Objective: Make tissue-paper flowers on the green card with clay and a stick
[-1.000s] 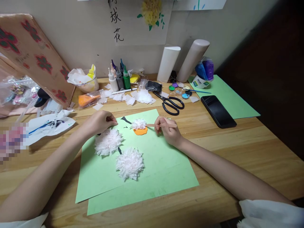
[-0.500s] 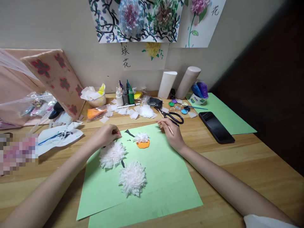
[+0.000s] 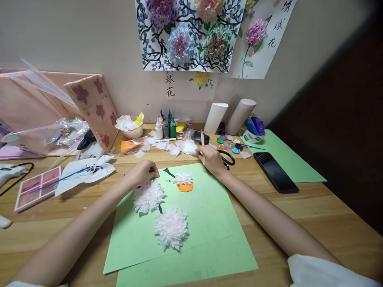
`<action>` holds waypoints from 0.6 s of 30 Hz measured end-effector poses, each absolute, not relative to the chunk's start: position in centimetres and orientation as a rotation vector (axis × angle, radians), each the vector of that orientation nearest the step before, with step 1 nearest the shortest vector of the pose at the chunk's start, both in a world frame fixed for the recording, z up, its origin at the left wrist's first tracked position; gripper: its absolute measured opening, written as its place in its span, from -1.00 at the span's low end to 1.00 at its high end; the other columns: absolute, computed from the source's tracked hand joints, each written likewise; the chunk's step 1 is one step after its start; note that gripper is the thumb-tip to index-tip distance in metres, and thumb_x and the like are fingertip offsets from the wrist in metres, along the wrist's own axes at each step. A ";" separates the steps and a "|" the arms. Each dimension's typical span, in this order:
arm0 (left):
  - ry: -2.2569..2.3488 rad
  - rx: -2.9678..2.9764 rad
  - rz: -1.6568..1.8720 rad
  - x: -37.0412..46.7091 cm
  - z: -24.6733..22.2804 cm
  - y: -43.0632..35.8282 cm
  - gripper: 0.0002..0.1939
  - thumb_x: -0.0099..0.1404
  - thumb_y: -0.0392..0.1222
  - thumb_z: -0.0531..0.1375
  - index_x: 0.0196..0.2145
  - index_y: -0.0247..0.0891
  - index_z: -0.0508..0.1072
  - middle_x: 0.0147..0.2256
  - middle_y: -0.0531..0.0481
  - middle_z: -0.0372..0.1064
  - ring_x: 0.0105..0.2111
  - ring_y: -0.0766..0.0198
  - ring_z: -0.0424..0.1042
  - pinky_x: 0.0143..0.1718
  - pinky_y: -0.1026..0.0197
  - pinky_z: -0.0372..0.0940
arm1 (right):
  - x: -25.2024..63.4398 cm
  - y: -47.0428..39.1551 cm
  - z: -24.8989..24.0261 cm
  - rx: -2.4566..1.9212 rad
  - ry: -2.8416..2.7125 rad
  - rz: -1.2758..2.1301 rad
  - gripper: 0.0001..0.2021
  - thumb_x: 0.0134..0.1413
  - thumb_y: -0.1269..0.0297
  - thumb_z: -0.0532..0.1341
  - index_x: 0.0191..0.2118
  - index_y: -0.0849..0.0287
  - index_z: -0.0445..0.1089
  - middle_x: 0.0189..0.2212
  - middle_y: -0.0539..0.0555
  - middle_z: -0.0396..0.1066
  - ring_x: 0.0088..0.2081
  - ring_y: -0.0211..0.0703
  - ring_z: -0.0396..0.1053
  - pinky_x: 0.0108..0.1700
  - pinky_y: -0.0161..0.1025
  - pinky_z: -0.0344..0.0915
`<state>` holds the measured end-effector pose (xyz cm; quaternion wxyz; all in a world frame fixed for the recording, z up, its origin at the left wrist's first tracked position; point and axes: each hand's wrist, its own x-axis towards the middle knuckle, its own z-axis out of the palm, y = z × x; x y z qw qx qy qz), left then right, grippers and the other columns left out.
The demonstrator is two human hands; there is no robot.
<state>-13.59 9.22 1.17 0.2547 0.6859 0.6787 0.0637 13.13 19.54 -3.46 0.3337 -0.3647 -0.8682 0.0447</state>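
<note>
Paper squares (image 3: 189,147) lie just beyond the right hand (image 3: 212,160), whose narrow grip holds a wooden stick (image 3: 202,138) pointing up, while the left hand (image 3: 146,171) rests by the far left edge of the green sheet (image 3: 212,223) (its grip is narrow too, though whether it pinches anything I cannot tell). The small white tuft (image 3: 183,177) looks part-built, covering only some of the orange patch (image 3: 185,187), and adding there calls for a light touch; black scissors (image 3: 229,158) crowd the right hand on the surface (image 3: 317,207).
</note>
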 end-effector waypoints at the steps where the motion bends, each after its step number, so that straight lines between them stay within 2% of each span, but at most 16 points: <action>1: 1.841 1.862 0.173 -13.6 1.1 9.2 -0.82 0.09 -0.08 0.15 -0.45 -0.23 0.47 -0.40 -0.04 0.49 -0.39 0.18 0.41 -0.46 0.25 0.14 | 13.3 19.3 -3.2 -0.958 -2.230 0.139 -0.88 0.04 0.53 0.12 -0.41 0.17 0.31 -0.42 0.14 0.42 -0.31 -0.04 0.36 -0.28 -0.20 0.21; 6: 1.833 1.863 0.179 -13.7 0.8 9.4 -0.80 0.08 -0.06 0.15 -0.45 -0.23 0.47 -0.42 -0.03 0.48 -0.41 0.18 0.41 -0.46 0.24 0.15 | 13.9 16.5 -1.2 -0.947 -1.979 0.446 -0.90 -0.02 0.46 0.17 -0.42 0.13 0.24 -0.39 0.05 0.42 -0.34 -0.13 0.38 -0.26 -0.22 0.25; 10: 1.824 1.877 0.178 -13.8 0.6 9.5 -0.79 0.08 -0.05 0.15 -0.44 -0.23 0.47 -0.42 -0.04 0.48 -0.41 0.19 0.41 -0.46 0.24 0.15 | 14.7 13.6 -0.2 -0.786 -1.824 0.964 -0.80 -0.01 0.34 0.21 -0.43 0.11 0.10 -0.41 0.00 0.35 -0.37 -0.22 0.36 -0.27 -0.25 0.29; 13: 1.827 1.877 0.187 -14.0 0.4 9.6 -0.79 0.07 -0.04 0.16 -0.45 -0.23 0.48 -0.42 -0.04 0.48 -0.42 0.19 0.41 -0.46 0.24 0.15 | 15.2 12.2 -0.8 -0.706 -1.793 1.326 -0.75 -0.01 0.26 0.23 -0.42 0.11 0.08 -0.40 0.01 0.34 -0.40 -0.26 0.34 -0.30 -0.25 0.32; 15: 1.826 1.881 0.208 -14.1 0.1 9.7 -0.77 0.06 -0.02 0.17 -0.45 -0.22 0.48 -0.42 -0.04 0.49 -0.42 0.20 0.40 -0.45 0.24 0.16 | 15.3 11.8 -1.6 -0.741 -1.808 1.416 -0.76 -0.01 0.26 0.24 -0.40 0.12 0.10 -0.39 0.02 0.35 -0.38 -0.26 0.35 -0.27 -0.24 0.33; 18: 1.815 1.887 0.208 -14.2 0.0 9.8 -0.76 0.06 0.00 0.17 -0.44 -0.22 0.48 -0.43 -0.04 0.49 -0.43 0.21 0.40 -0.45 0.25 0.17 | 14.9 11.6 -2.9 -0.862 -1.841 1.336 -0.82 0.00 0.28 0.23 -0.39 0.14 0.17 -0.37 0.04 0.37 -0.31 -0.21 0.37 -0.22 -0.22 0.32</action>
